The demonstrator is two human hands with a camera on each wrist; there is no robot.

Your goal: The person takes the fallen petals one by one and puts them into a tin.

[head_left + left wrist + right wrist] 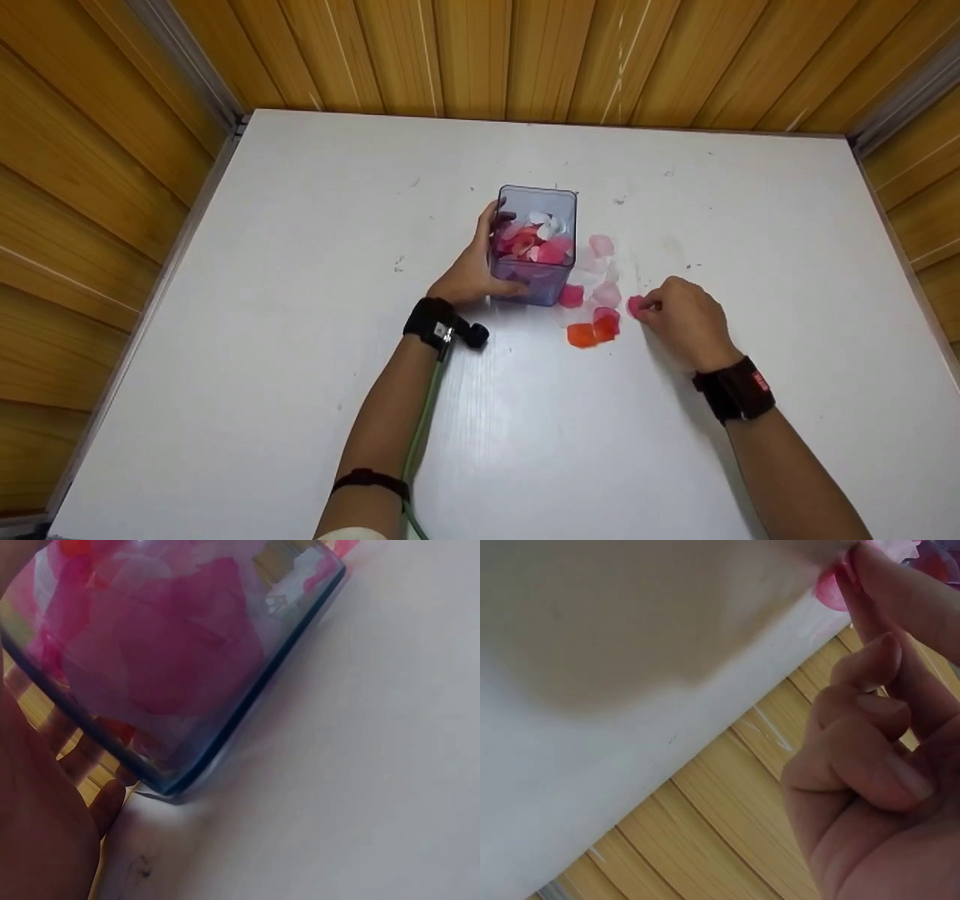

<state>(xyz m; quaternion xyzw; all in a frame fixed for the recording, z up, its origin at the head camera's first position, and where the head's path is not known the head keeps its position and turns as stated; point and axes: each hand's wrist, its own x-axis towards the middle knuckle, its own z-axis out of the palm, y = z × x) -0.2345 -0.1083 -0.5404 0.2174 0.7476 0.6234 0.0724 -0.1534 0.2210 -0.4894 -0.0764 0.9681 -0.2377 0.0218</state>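
My left hand [469, 271] grips the side of a clear bluish plastic container [536, 281], thumb across its near face and fingers round the far left side. Inside lie pink, red and white artificial petals [553, 250], which show through the wall in the left wrist view. To the right, my right hand [686, 319] pinches a deep pink petal [637, 307] between thumb and index finger, low over the table. In the right wrist view its other fingers [862, 757] are curled toward the palm, and the pinched petal [831, 591] is partly hidden behind the fingertips.
Loose petals lie between the container and my right hand: orange [580, 335], pale pink [606, 294] and deep pink [571, 295] ones. The white table [300, 225] has dark scuffs and is bordered by wood-patterned panels [472, 60]. A green cable [424, 420] runs along my left forearm.
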